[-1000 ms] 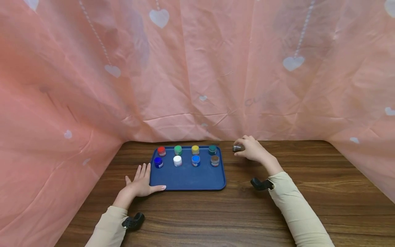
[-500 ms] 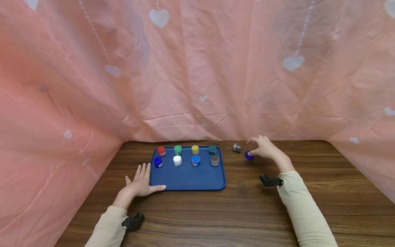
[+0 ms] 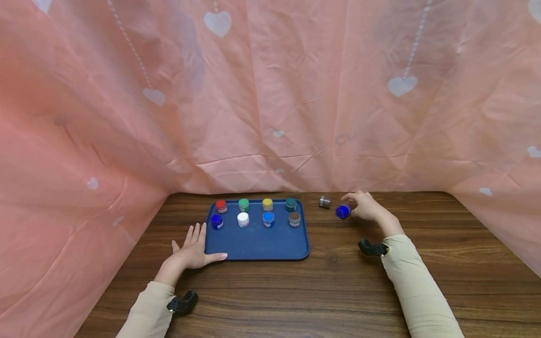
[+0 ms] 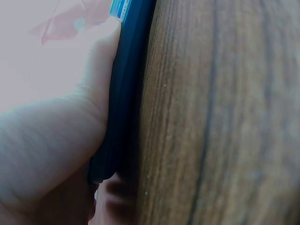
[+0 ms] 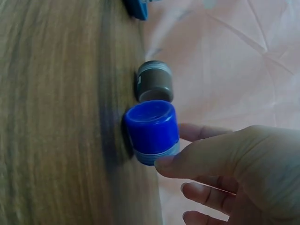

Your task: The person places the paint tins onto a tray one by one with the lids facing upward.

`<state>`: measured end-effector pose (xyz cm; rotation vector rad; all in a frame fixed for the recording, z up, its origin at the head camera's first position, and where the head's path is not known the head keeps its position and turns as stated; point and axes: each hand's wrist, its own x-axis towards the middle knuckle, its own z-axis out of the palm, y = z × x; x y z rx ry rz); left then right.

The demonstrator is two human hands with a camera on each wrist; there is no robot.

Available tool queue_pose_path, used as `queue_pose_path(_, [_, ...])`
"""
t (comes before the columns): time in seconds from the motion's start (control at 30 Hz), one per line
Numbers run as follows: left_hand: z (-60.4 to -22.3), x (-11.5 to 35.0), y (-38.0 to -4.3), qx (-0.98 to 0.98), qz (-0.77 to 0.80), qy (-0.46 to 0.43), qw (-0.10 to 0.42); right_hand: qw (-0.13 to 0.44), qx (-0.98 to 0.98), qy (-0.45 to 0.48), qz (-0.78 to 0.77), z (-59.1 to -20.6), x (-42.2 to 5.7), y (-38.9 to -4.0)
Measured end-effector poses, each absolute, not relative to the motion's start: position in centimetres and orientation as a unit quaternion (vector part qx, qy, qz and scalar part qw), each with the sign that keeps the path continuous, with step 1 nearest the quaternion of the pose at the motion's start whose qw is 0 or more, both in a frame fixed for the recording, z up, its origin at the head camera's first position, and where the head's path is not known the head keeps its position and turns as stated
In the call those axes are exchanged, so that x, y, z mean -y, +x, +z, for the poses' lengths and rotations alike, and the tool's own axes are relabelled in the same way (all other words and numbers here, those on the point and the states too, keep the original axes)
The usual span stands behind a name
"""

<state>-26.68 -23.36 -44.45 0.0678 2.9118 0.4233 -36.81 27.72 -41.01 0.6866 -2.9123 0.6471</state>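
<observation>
My left hand (image 3: 192, 251) lies at the near left corner of a blue tray (image 3: 258, 251), fingers straight along its left side and thumb on the front rim. In the left wrist view the thumb (image 4: 105, 44) rests against the tray's edge. To the right of the tray, a blue paint jar (image 3: 343, 211) lies tipped on the table, its base up in the right wrist view. Beside it is my right hand (image 3: 367, 206), with fingers loosely bent and spread. The thumb tip (image 5: 164, 164) is at the jar's ridged end; whether it touches is unclear.
Several paint jars stand in two rows on the tray, among them a red jar (image 3: 221, 206), a white jar (image 3: 243, 220) and a brown jar (image 3: 294, 220). A grey-brown jar (image 3: 324, 202) lies tipped between tray and blue jar. A pink curtain (image 3: 270, 117) hangs behind the table.
My right hand has left the grey-brown jar and moved right to the blue jar, which now shows more fully beside the fingers. My left hand and the tray have stayed in place.
</observation>
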Motion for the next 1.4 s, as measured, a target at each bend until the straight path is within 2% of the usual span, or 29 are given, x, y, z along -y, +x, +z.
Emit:
queue_pose_path(0.47, [-43.5, 23.0, -26.2, -0.982, 0.155, 0.025, 0.109, 0.051, 0.956, 0.206, 0.201, -41.5, -27.5, -36.7])
queue_pose_path(0.8, [-43.5, 23.0, -26.2, -0.982, 0.152, 0.025, 0.113, 0.02, 0.963, 0.183, 0.199, -41.7, -27.5, -36.8])
queue_pose_path(1.4, [-43.4, 22.8, -26.2, -0.983, 0.144, 0.025, 0.113, 0.05, 0.961, 0.172, 0.209, -41.0, -26.7, -36.5])
